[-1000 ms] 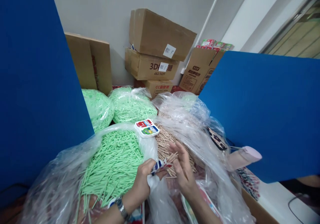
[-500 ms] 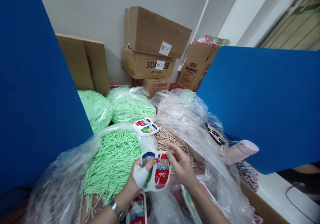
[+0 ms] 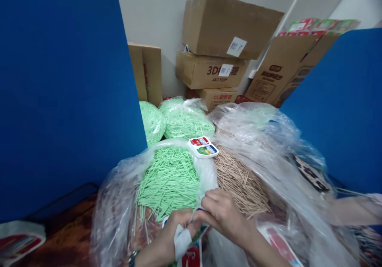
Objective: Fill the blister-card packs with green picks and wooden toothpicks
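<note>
My left hand (image 3: 181, 220), with white tape round the thumb, and my right hand (image 3: 224, 214) are close together at the bottom middle. Both have curled fingers gripping a small candy pack (image 3: 204, 231); most of it is hidden behind them. Just below lies another pack with a red Cola print (image 3: 191, 256), partly covered. Green candy sticks (image 3: 168, 175) fill an open plastic bag ahead of my left hand. Brown candy sticks (image 3: 238, 179) lie in a bag beyond my right hand. A two-part pack (image 3: 203, 147) rests between the bags.
Cardboard boxes (image 3: 229, 26) are stacked against the wall. Blue partitions (image 3: 68, 100) stand at both sides. More packs lie at the lower left (image 3: 22, 239) and lower right (image 3: 279, 243). A person's forearm (image 3: 355, 209) reaches in from the right. Clear plastic (image 3: 277, 167) drapes over the right side.
My hands have come together over the candy pack, which was face-on and now is mostly covered. The view has swung left, so the scene sits further right.
</note>
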{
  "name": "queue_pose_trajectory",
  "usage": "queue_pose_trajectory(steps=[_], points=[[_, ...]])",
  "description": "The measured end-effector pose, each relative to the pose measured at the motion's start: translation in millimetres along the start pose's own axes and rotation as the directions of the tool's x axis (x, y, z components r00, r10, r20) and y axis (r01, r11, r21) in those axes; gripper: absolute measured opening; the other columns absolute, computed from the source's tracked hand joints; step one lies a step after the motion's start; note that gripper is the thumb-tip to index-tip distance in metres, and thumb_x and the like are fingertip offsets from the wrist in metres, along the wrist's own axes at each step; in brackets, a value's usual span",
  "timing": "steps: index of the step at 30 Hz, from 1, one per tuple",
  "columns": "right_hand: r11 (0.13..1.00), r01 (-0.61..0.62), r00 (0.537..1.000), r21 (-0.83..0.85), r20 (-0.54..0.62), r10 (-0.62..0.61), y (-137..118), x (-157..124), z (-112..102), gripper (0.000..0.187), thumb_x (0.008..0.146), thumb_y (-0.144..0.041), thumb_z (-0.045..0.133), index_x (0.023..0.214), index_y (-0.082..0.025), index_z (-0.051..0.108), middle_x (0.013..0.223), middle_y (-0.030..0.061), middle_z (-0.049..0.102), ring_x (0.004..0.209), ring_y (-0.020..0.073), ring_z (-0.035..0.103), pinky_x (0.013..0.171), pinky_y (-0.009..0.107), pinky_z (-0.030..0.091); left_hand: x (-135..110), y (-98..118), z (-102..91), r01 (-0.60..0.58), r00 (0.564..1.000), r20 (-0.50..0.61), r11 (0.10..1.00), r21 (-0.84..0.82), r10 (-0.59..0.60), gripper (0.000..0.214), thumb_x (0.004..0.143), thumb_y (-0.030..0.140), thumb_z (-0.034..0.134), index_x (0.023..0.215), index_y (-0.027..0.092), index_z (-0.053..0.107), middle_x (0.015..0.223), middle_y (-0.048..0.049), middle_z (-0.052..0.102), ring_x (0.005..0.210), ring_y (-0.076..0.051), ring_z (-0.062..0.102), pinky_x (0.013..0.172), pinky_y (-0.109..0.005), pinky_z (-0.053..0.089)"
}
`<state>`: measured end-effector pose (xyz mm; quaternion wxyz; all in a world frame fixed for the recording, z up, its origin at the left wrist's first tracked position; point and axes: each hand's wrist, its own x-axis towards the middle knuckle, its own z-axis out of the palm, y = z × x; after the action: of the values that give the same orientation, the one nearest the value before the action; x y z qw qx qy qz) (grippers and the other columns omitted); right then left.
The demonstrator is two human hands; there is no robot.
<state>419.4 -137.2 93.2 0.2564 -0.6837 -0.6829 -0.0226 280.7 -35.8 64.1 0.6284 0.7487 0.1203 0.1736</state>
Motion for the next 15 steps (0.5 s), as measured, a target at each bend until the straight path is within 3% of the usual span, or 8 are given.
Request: queue_pose_trajectory(steps=[2, 4, 7, 9, 11, 13, 15], points=[[0.998, 0.003, 0.998, 0.057, 0.057, -0.006, -9, 3, 0, 0.029, 0.089, -0.037, 0.054, 0.065, -0.022, 0.059, 0.059, 0.0007, 0.056, 0.056, 0.0143, 0.049, 0.056, 0.025, 0.037, -9, -2, -7.2, 0.001, 0.998, 0.061, 0.997, 0.077, -0.006, 0.027, 0.086, 0.028, 0.053, 0.065, 0.019, 0.069, 0.063, -0.0017, 0.062, 0.061, -0.017, 0.055, 0.061, -0.025, 0.042], [0.978, -0.014, 0.988, 0.208, 0.156, -0.019, -12, 8, -4, 0.022, 0.091, -0.033, 0.052, 0.075, -0.022, 0.063, 0.066, 0.0018, 0.061, 0.061, 0.0149, 0.054, 0.059, 0.026, 0.041, -17, -10, -13.4, 0.033, 0.998, 0.042, 0.989, 0.146, -0.039, 0.024, 0.083, 0.023, 0.057, 0.06, 0.018, 0.064, 0.06, -0.0001, 0.058, 0.059, -0.015, 0.052, 0.059, -0.024, 0.039], [0.815, -0.149, 0.967, 0.56, 0.255, 0.001, 5, 19, -5, 0.022, 0.094, -0.029, 0.043, 0.103, -0.025, 0.063, 0.086, 0.0029, 0.068, 0.076, 0.0157, 0.063, 0.065, 0.027, 0.048, -25, -25, -20.4, 0.116, 0.993, -0.054, 0.979, 0.17, -0.108, 0.021, 0.071, 0.022, 0.068, 0.055, 0.018, 0.056, 0.059, 0.0016, 0.055, 0.058, -0.014, 0.049, 0.055, -0.023, 0.035], [0.711, -0.245, 0.966, 0.659, 0.225, 0.125, 28, 28, 4, 0.028, 0.096, -0.027, 0.036, 0.114, -0.025, 0.058, 0.095, 0.0037, 0.068, 0.083, 0.0163, 0.064, 0.069, 0.029, 0.051, -25, -34, -23.7, 0.118, 0.993, 0.003, 0.982, 0.146, -0.119, 0.023, 0.069, 0.029, 0.07, 0.055, 0.019, 0.055, 0.062, 0.0004, 0.057, 0.059, -0.015, 0.05, 0.055, -0.024, 0.035], [0.808, -0.276, 0.96, 0.52, 0.188, 0.207, 48, 37, 22, 0.023, 0.093, -0.022, 0.043, 0.108, -0.022, 0.061, 0.095, 0.0053, 0.067, 0.085, 0.0179, 0.063, 0.073, 0.032, 0.051, -21, -41, -25.8, 0.073, 0.983, 0.163, 0.992, 0.104, -0.089, 0.033, 0.068, 0.042, 0.069, 0.048, 0.021, 0.053, 0.054, 0.0008, 0.053, 0.052, -0.014, 0.045, 0.051, -0.024, 0.033], [0.934, -0.234, 0.959, 0.27, 0.22, 0.177, 57, 45, 43, 0.017, 0.085, -0.013, 0.052, 0.096, -0.017, 0.065, 0.091, 0.0086, 0.067, 0.086, 0.0216, 0.062, 0.077, 0.037, 0.05, -14, -45, -26.0, 0.037, 0.957, 0.285, 0.997, 0.074, -0.056, 0.044, 0.065, 0.052, 0.066, 0.039, 0.022, 0.047, 0.042, 0.003, 0.044, 0.043, -0.012, 0.036, 0.046, -0.025, 0.028], [0.984, -0.17, 0.945, 0.046, 0.29, 0.15, 55, 51, 64, 0.019, 0.077, -0.002, 0.054, 0.084, -0.014, 0.066, 0.087, 0.0122, 0.067, 0.086, 0.0248, 0.061, 0.078, 0.041, 0.05, -7, -48, -24.6, 0.019, 0.936, 0.349, 0.998, 0.06, -0.038, 0.053, 0.063, 0.059, 0.062, 0.031, 0.023, 0.039, 0.035, 0.0048, 0.033, 0.038, -0.01, 0.026, 0.043, -0.025, 0.022]])
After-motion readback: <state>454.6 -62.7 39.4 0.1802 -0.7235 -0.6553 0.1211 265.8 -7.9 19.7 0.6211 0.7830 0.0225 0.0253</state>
